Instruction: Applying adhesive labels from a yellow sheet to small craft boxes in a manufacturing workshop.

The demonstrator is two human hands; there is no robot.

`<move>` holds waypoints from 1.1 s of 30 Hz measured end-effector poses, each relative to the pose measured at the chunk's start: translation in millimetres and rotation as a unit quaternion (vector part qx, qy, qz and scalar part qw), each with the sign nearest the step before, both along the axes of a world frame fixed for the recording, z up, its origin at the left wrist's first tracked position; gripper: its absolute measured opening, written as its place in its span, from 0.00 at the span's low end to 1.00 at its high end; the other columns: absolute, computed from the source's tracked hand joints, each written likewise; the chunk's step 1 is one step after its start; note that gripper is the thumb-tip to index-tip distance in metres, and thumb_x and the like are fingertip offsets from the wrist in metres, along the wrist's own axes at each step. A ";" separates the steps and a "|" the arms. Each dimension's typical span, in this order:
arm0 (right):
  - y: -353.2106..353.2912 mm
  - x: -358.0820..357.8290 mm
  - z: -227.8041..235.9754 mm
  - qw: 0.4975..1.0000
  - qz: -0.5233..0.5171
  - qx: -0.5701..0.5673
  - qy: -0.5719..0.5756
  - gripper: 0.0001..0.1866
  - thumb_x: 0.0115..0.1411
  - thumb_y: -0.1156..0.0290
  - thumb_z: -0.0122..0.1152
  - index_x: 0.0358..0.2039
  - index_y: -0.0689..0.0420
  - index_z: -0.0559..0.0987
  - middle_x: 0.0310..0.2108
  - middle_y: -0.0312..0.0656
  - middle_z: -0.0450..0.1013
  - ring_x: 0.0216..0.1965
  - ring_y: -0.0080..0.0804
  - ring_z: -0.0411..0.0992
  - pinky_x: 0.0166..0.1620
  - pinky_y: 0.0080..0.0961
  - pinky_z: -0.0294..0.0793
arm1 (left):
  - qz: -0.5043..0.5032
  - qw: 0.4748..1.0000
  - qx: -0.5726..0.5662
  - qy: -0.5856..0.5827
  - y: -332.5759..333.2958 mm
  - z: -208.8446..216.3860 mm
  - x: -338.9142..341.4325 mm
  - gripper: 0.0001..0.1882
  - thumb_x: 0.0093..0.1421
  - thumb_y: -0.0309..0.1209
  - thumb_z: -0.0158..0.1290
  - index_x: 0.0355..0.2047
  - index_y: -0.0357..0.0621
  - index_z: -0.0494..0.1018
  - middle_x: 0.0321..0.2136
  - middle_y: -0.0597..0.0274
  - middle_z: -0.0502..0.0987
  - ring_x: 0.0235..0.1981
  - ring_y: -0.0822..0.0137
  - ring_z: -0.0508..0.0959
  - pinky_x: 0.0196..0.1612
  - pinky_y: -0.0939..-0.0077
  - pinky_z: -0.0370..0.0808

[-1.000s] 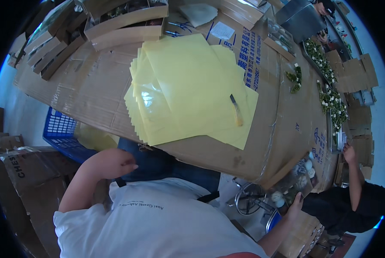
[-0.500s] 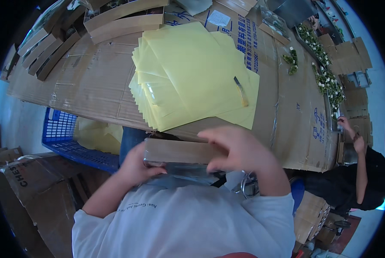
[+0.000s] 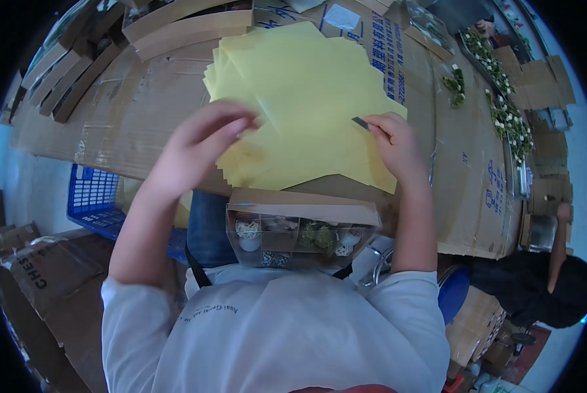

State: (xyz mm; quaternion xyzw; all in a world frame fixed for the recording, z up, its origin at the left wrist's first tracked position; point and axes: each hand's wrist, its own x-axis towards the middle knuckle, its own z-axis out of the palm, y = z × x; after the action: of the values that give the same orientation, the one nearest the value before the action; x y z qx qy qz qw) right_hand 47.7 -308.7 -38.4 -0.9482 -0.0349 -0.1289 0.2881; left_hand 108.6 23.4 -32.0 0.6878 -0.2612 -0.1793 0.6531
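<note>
The right hand (image 3: 394, 140) is closed on a small dark-tipped tool (image 3: 360, 123), pinched between thumb and fingers over the right part of the yellow sheets (image 3: 306, 98); the left hand (image 3: 205, 141) is over their left part, fingers curled and blurred, and whether it grips anything one cannot tell; the sheets lie fanned on the cardboard-covered table (image 3: 136, 131); below its near edge, before the person's shirt (image 3: 274, 334), a clear-fronted box (image 3: 303, 208) shows white balls and green stuff in compartments; leftward is a blue basket (image 3: 90, 213); far right, green sprigs (image 3: 511, 131) lie near a co-worker (image 3: 535, 288).
</note>
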 end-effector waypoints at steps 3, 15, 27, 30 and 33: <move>14.4 11.7 6.4 0.994 0.074 -0.024 0.073 0.06 0.53 0.75 0.57 0.31 0.57 0.81 0.29 0.44 0.73 0.32 0.41 0.73 0.36 0.31 0.72 | -0.084 0.962 0.130 -0.225 -57.6 -18.6 31.2 0.20 0.61 0.37 0.51 0.51 0.42 0.69 0.51 0.54 0.71 0.56 0.56 0.68 0.58 0.67 0.64; 27.8 20.4 -11.4 0.990 0.138 -0.012 0.016 0.03 0.49 0.74 0.60 0.26 0.54 0.79 0.26 0.39 0.73 0.27 0.38 0.72 0.31 0.30 0.72 | -0.133 0.837 0.264 -0.460 -79.2 -29.8 30.8 0.22 0.51 0.38 0.59 0.47 0.50 0.73 0.55 0.58 0.68 0.61 0.53 0.62 0.62 0.51 0.58; 28.3 18.2 -17.9 0.994 0.104 0.038 0.013 0.04 0.48 0.75 0.63 0.26 0.56 0.78 0.25 0.41 0.72 0.28 0.40 0.72 0.32 0.30 0.72 | -0.155 0.868 0.151 -0.446 -85.5 -19.3 28.3 0.10 0.47 0.27 0.61 0.30 0.43 0.73 0.39 0.58 0.75 0.48 0.53 0.73 0.50 0.61 0.70; 34.1 16.1 -23.9 0.992 0.114 -0.032 -0.046 0.03 0.45 0.72 0.63 0.22 0.55 0.77 0.23 0.41 0.70 0.28 0.42 0.71 0.33 0.35 0.71 | -0.157 0.921 0.129 -0.331 -64.8 -3.0 22.1 0.08 0.50 0.26 0.58 0.30 0.40 0.72 0.36 0.56 0.75 0.44 0.53 0.74 0.47 0.63 0.70; 35.3 21.6 -30.3 0.980 0.145 -0.059 -0.119 0.04 0.42 0.72 0.63 0.20 0.53 0.75 0.23 0.39 0.69 0.30 0.42 0.68 0.36 0.40 0.68 | -0.099 0.982 0.020 -0.161 -41.0 8.3 13.2 0.10 0.58 0.32 0.49 0.32 0.37 0.72 0.35 0.53 0.75 0.44 0.55 0.75 0.49 0.65 0.69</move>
State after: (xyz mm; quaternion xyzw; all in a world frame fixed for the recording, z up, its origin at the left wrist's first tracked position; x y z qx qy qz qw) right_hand 69.3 -273.4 -68.8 -0.9263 -0.2138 -0.1949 0.2413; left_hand 121.9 -17.6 -23.7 0.6916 -0.4258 -0.1355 0.5675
